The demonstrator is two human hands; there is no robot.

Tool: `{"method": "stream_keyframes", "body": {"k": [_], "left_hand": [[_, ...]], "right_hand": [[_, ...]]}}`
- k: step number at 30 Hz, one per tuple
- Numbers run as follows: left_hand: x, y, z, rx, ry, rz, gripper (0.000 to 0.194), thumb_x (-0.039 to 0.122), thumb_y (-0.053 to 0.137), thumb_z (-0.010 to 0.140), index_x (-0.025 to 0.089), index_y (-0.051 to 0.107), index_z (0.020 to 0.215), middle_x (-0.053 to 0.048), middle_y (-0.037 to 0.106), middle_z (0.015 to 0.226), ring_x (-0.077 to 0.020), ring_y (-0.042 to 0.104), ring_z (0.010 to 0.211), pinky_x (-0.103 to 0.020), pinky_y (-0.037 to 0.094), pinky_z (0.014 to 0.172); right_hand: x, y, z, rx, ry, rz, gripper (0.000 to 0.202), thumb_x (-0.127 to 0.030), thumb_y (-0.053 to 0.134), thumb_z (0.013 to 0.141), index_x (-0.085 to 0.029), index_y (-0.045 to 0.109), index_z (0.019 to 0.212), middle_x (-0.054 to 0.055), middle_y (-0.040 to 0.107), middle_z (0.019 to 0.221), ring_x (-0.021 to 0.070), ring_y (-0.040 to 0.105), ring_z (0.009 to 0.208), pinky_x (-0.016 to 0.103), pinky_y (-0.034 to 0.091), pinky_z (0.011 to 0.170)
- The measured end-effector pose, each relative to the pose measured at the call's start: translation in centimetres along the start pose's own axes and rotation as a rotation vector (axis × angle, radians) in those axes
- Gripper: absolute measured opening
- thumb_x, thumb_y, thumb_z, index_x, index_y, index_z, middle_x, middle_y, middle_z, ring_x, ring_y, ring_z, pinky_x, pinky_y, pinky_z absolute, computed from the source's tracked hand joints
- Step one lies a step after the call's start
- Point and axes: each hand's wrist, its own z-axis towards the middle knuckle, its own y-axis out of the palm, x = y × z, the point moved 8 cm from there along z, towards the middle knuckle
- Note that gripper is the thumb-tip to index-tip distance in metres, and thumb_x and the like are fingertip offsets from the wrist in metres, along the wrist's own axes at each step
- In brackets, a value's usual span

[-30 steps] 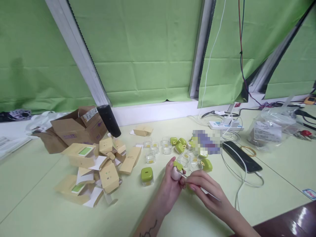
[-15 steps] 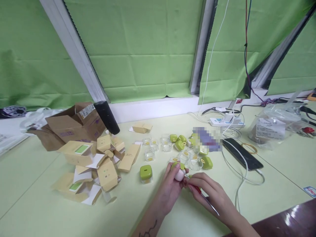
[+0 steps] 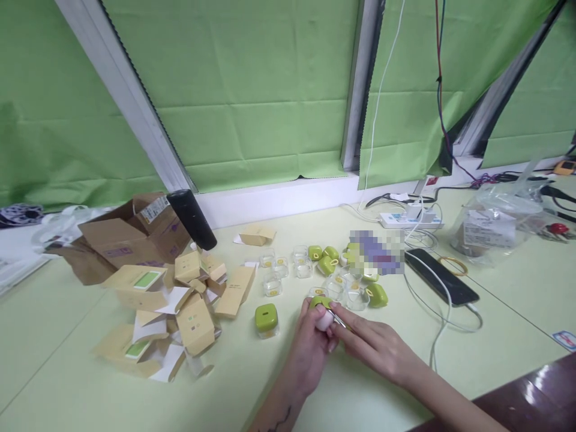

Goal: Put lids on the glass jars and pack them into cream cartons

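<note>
My left hand is closed around a small green-capped white rounded piece, with its green part uppermost. My right hand grips a thin metal tool and touches the same piece from the right. Fingers hide most of the tool, so its full shape does not show. Left of the hands stands a green-lidded clear container. Just beyond them lie several clear plastic cups and several loose green caps.
Opened small cardboard boxes are heaped at left, before a brown carton and a black cylinder. On the right are a phone with a white cable, a power strip and a plastic bag.
My right hand has moved up and left, closer to the white piece, and now covers more of the metal tool. My left hand keeps its hold.
</note>
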Motion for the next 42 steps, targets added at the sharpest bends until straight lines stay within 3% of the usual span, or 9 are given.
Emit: {"method": "stream_keyframes", "body": {"k": [11, 19, 23, 26, 28, 30, 33, 38, 42], "left_hand": [[0.6, -0.6, -0.1, 0.13, -0.036, -0.077, 0.028, 0.022, 0.064, 0.056, 0.017, 0.053, 0.082, -0.002, 0.065, 0.079, -0.0063, 0.049, 0.053, -0.017, 0.039, 0.048], [1.1, -0.5, 0.0, 0.055, -0.039, -0.07, 0.02, 0.015, 0.057, 0.063, 0.017, 0.055, 0.083, -0.006, 0.066, 0.103, -0.0047, 0.05, 0.054, -0.015, 0.041, 0.047], [1.2, -0.2, -0.1, 0.008, -0.042, -0.078, 0.037, 0.011, 0.054, 0.062, 0.02, 0.053, 0.098, -0.002, 0.063, 0.091, -0.0052, 0.05, 0.052, -0.017, 0.043, 0.047], [1.3, 0.3, -0.4, -0.041, -0.053, -0.074, 0.038, 0.013, 0.054, 0.063, 0.02, 0.051, 0.101, -0.001, 0.059, 0.084, -0.0068, 0.051, 0.054, -0.017, 0.04, 0.046], [1.8, 0.8, -0.4, -0.096, -0.013, -0.048, 0.036, 0.013, 0.054, 0.065, 0.019, 0.049, 0.1, -0.002, 0.057, 0.087, -0.0075, 0.052, 0.058, -0.019, 0.041, 0.05], [2.6, 1.2, -0.1, -0.132, 0.062, 0.002, 0.035, 0.015, 0.054, 0.068, 0.02, 0.047, 0.102, -0.003, 0.056, 0.093, -0.0095, 0.054, 0.063, -0.022, 0.043, 0.056], [3.9, 1.0, 0.9, -0.106, 0.19, 0.195, 0.033, 0.023, 0.051, 0.077, 0.022, 0.041, 0.108, -0.005, 0.053, 0.102, -0.0137, 0.057, 0.071, -0.031, 0.046, 0.067], [6.0, 0.8, 2.2, -0.007, 0.508, 0.983, 0.032, 0.03, 0.052, 0.082, 0.024, 0.042, 0.112, -0.008, 0.043, 0.116, -0.0228, 0.045, 0.114, -0.041, 0.034, 0.099], [4.8, 0.7, 2.5, -0.074, 0.569, 1.284, 0.027, 0.027, 0.043, 0.087, 0.025, 0.047, 0.113, -0.009, 0.036, 0.125, -0.0232, 0.038, 0.124, -0.041, 0.029, 0.104]], "right_hand": [[-0.7, -0.1, 1.4, -0.088, -0.176, -0.052, 0.028, -0.009, 0.041, 0.091, -0.007, 0.057, 0.114, 0.023, 0.058, 0.12, 0.0259, 0.06, 0.106, 0.032, 0.058, 0.076], [-0.8, 0.1, 2.2, -0.138, -0.138, -0.076, 0.029, -0.008, 0.039, 0.09, -0.007, 0.055, 0.115, 0.022, 0.057, 0.122, 0.0254, 0.06, 0.107, 0.031, 0.059, 0.074], [0.6, 0.4, 2.0, -0.186, -0.05, -0.03, 0.027, -0.008, 0.037, 0.09, -0.012, 0.056, 0.109, 0.02, 0.057, 0.123, 0.0237, 0.065, 0.099, 0.031, 0.059, 0.067], [1.9, -0.5, 2.5, -0.175, 0.079, 0.196, 0.032, -0.009, 0.036, 0.089, -0.018, 0.051, 0.116, 0.013, 0.061, 0.12, 0.0198, 0.063, 0.103, 0.033, 0.056, 0.079], [2.9, -1.7, 3.1, -0.11, 0.194, 0.353, 0.033, -0.011, 0.034, 0.09, -0.02, 0.047, 0.119, 0.011, 0.057, 0.123, 0.0198, 0.055, 0.114, 0.036, 0.05, 0.09], [4.3, -2.8, 3.7, -0.031, 0.331, 0.446, 0.032, -0.014, 0.03, 0.093, -0.021, 0.045, 0.121, 0.011, 0.059, 0.116, 0.0193, 0.056, 0.11, 0.036, 0.049, 0.089], [6.3, -2.9, 4.4, -0.025, 0.519, 0.482, 0.027, -0.022, 0.03, 0.096, -0.022, 0.046, 0.118, 0.006, 0.063, 0.092, 0.0158, 0.062, 0.081, 0.029, 0.052, 0.072], [7.9, -1.5, 4.9, -0.134, 0.585, 0.468, 0.022, -0.025, 0.037, 0.094, -0.02, 0.055, 0.105, 0.004, 0.064, 0.087, 0.0138, 0.058, 0.066, 0.025, 0.047, 0.061], [7.6, -1.1, 4.0, -0.138, 0.591, 0.49, 0.022, -0.025, 0.038, 0.093, -0.019, 0.055, 0.106, 0.0, 0.059, 0.071, 0.0126, 0.054, 0.058, 0.023, 0.043, 0.056]]}}
